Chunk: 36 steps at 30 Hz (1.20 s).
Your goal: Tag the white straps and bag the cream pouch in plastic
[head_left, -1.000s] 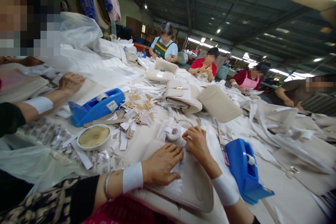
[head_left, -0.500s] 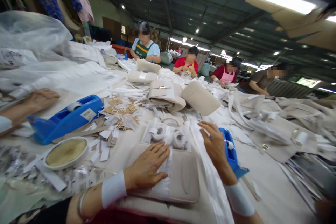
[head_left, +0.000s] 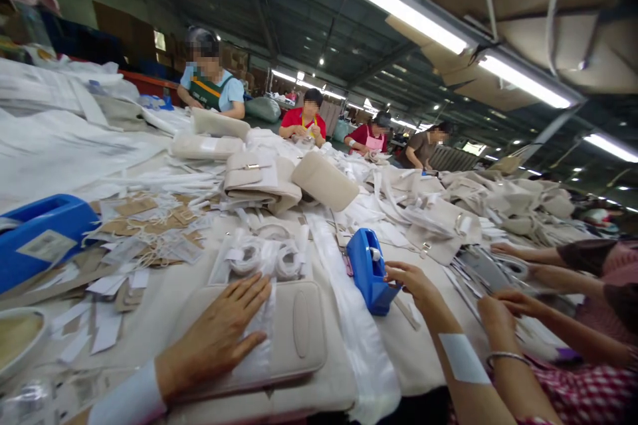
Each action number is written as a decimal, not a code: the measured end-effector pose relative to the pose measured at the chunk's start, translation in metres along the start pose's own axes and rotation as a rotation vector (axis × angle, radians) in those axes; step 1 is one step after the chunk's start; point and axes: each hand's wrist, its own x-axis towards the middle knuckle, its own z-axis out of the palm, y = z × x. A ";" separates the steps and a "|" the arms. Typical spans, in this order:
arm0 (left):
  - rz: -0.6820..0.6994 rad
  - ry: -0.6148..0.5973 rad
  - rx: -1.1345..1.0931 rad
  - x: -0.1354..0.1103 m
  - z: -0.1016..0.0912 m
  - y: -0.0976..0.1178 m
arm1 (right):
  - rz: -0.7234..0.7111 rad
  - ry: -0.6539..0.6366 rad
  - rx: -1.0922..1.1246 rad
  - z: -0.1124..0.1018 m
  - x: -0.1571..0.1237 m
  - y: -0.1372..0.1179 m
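My left hand (head_left: 224,329) lies flat with fingers spread on a beige bag (head_left: 299,325), pressing a strip of clear plastic film against it. Just beyond my fingertips, coiled straps (head_left: 245,259) in clear wrapping sit at the bag's far side. My right hand (head_left: 411,279) is at the near end of a blue tape dispenser (head_left: 367,272), its fingers bent together at the cutter. Whether tape is between those fingers is too small to see. A long clear plastic sleeve (head_left: 349,325) runs between the bag and the dispenser.
Another blue tape dispenser (head_left: 44,239), paper hang tags (head_left: 154,219) and a round dish (head_left: 22,339) are at left. Folded beige bags (head_left: 259,176) are piled ahead. A co-worker's hands (head_left: 503,305) work close on the right; several people stand across the table.
My right hand has moved from beside the plastic sleeve to the near end of the right dispenser. My left hand stays on the bag. The view has swung right, bringing the co-worker's arms into sight.
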 end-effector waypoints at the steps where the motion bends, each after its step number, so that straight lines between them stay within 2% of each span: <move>1: 0.009 0.010 0.007 0.000 0.000 0.000 | -0.003 0.005 0.036 0.003 -0.001 -0.002; 7: 0.066 0.068 0.074 0.000 0.006 -0.007 | -0.047 0.168 0.272 0.016 -0.009 -0.015; 12: 0.117 0.113 0.137 0.000 0.012 -0.014 | -0.157 0.313 0.401 0.007 -0.036 -0.020; 15: 0.137 0.126 0.159 0.000 0.011 -0.013 | -0.116 0.337 0.421 0.002 -0.060 -0.004; 19: 0.125 0.114 0.143 0.002 0.009 -0.011 | -0.024 0.353 0.413 0.010 -0.081 0.035; 23: 0.115 0.104 0.143 0.003 0.009 -0.010 | 0.019 0.351 0.401 0.025 -0.079 0.067; 29: 0.082 0.024 0.135 0.001 0.008 -0.008 | 0.011 0.427 0.383 0.036 -0.063 0.088; 32: 0.038 -0.014 0.090 0.000 0.005 -0.004 | 0.037 0.447 0.317 0.030 -0.063 0.099; 36: -0.003 -0.023 -0.004 -0.001 0.000 0.002 | 0.062 0.404 0.114 0.004 -0.074 0.103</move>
